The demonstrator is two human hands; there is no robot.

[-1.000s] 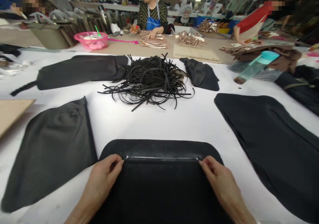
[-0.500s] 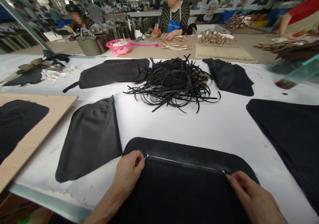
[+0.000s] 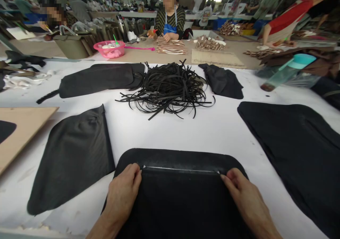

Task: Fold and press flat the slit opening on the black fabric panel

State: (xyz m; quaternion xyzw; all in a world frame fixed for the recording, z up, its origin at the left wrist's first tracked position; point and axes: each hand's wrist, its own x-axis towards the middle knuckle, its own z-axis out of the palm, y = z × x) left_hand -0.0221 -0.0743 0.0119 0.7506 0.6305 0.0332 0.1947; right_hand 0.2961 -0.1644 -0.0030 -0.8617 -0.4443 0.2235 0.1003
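A black fabric panel (image 3: 180, 203) with rounded far corners lies right in front of me on the white table. Across it, near its far edge, runs a straight slit (image 3: 183, 169) with a thin white line showing. My left hand (image 3: 124, 187) pinches the fabric at the slit's left end, thumb and fingers pressed together. At the other end, my right hand (image 3: 243, 191) holds it in the same kind of pinch. Small white tips show beside both hands' fingertips. The panel's near side runs out of view.
A tangled heap of black strips (image 3: 172, 86) lies ahead. Folded black pieces lie to the left (image 3: 74, 157) and right (image 3: 294, 140). A teal-lidded bottle (image 3: 288, 72) is at the far right. Beyond, a co-worker in a blue apron (image 3: 170, 28) works near a pink basket (image 3: 109, 51).
The view has swung to the right, so things on the table appear farther left. The panel lies straighter before me. Both hands keep their pinch at the slit's ends.
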